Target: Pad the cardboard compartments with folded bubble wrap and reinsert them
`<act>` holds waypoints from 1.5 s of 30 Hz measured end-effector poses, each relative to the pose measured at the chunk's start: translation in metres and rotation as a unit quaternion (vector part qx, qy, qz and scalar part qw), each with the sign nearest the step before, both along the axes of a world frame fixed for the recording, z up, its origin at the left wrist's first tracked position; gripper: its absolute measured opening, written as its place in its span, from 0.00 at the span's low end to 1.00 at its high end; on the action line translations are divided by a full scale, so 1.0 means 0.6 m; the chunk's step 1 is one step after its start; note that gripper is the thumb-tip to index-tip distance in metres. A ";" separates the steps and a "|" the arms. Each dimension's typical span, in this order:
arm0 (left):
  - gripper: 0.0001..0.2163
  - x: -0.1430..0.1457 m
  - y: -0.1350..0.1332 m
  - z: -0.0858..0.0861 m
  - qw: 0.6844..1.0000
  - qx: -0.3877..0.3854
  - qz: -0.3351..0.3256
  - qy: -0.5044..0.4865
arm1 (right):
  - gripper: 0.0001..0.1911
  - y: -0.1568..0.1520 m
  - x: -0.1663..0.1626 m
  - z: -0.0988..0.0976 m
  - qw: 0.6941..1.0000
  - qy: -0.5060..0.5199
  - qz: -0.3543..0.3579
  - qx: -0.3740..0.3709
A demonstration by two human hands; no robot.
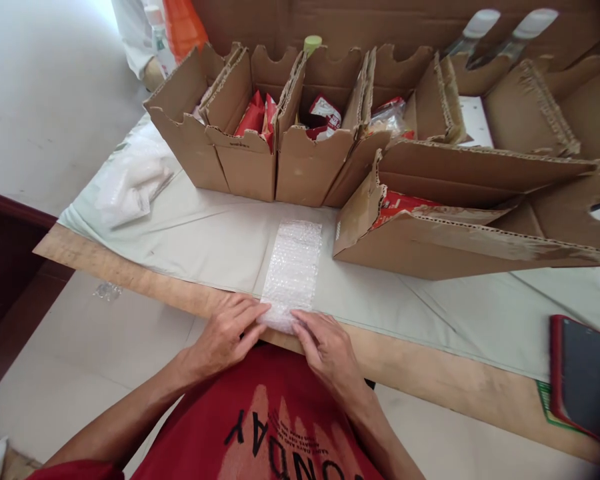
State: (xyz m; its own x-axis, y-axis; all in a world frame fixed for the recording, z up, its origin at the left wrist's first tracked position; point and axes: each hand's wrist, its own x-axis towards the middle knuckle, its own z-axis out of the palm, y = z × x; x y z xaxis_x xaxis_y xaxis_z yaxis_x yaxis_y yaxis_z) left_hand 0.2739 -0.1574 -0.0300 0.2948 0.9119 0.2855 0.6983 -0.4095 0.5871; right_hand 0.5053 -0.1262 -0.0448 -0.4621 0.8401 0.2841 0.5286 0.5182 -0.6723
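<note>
A strip of clear bubble wrap [294,263] lies flat on the cloth, running from the boxes toward me. Its near end is folded or rolled over at the table's front edge. My left hand [233,327] pinches the left side of that near end with thumb and fingers. On the right side, my right hand [323,337] grips the same rolled end. Whether anything is wrapped inside the roll, I cannot tell.
Cut cardboard boxes [247,167] holding red packets stand along the back. A long carton [455,253] sits at right. Crumpled bubble wrap [130,187] lies at left, a red-cased phone [587,377] at far right. Another person's hand [153,73] shows behind the boxes.
</note>
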 end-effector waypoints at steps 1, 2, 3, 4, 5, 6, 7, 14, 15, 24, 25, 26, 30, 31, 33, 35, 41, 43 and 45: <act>0.13 0.005 0.005 -0.004 1.000 0.000 0.026 0.000 | 0.11 0.003 0.002 0.005 1.000 -0.004 -0.018 0.006; 0.12 0.011 0.012 -0.008 0.999 0.000 0.053 0.002 | 0.11 0.005 0.004 0.009 0.999 -0.006 -0.042 0.026; 0.12 0.016 0.018 -0.013 0.997 -0.001 0.074 0.008 | 0.11 0.004 0.007 0.013 0.996 -0.008 -0.067 0.053; 0.11 0.021 0.024 -0.018 0.996 -0.001 0.086 0.018 | 0.11 0.003 0.009 0.016 0.993 -0.010 -0.085 0.082; 0.11 0.024 0.029 -0.023 0.995 -0.001 0.091 0.030 | 0.12 0.000 0.012 0.017 0.990 -0.014 -0.090 0.108; 0.12 0.026 0.033 -0.026 0.995 -0.001 0.093 0.043 | 0.12 -0.003 0.014 0.016 0.989 -0.023 -0.077 0.124; 0.12 0.027 0.035 -0.029 0.994 0.000 0.097 0.055 | 0.13 -0.005 0.015 0.014 0.990 -0.038 -0.053 0.129; 0.16 0.019 0.014 -0.010 0.998 0.029 0.034 0.039 | 0.15 0.016 0.015 -0.006 0.997 -0.054 0.025 0.058; 0.16 0.019 0.012 -0.007 0.999 0.024 0.008 0.029 | 0.14 0.019 0.018 -0.003 0.998 -0.041 0.030 0.035; 0.13 0.036 0.067 -0.028 0.994 0.003 0.096 0.047 | 0.17 0.021 0.023 0.007 0.990 -0.081 -0.018 0.110; 0.13 0.036 0.071 -0.030 0.993 0.011 0.106 0.053 | 0.17 0.025 0.018 0.003 0.988 -0.101 0.000 0.114; 0.13 0.035 0.071 -0.030 0.992 0.019 0.109 0.053 | 0.17 0.031 0.013 -0.001 0.986 -0.116 0.012 0.115; 0.16 0.031 0.045 -0.020 0.997 0.047 0.058 0.011 | 0.13 0.046 0.008 -0.003 0.991 -0.091 0.024 0.100; 0.16 0.030 0.037 -0.017 0.998 0.046 0.041 -0.004 | 0.12 0.046 0.012 0.000 0.993 -0.076 0.032 0.081; 0.14 0.031 0.026 -0.015 0.999 0.036 0.024 -0.031 | 0.12 0.041 0.021 0.009 0.997 -0.054 0.043 0.041; 0.13 0.034 0.028 -0.018 0.998 0.030 0.034 -0.037 | 0.13 0.032 0.030 0.016 0.998 -0.054 0.020 0.035; 0.12 0.039 0.083 -0.035 0.993 0.037 0.104 0.053 | 0.18 0.024 0.018 0.009 0.984 -0.127 -0.002 0.124; 0.12 0.038 0.085 -0.031 0.991 0.031 0.127 0.024 | 0.18 0.037 0.007 -0.002 0.983 -0.133 0.028 0.124; 0.12 0.038 0.071 -0.020 0.987 0.000 0.153 -0.058 | 0.16 0.052 0.000 -0.011 0.989 -0.095 0.006 0.113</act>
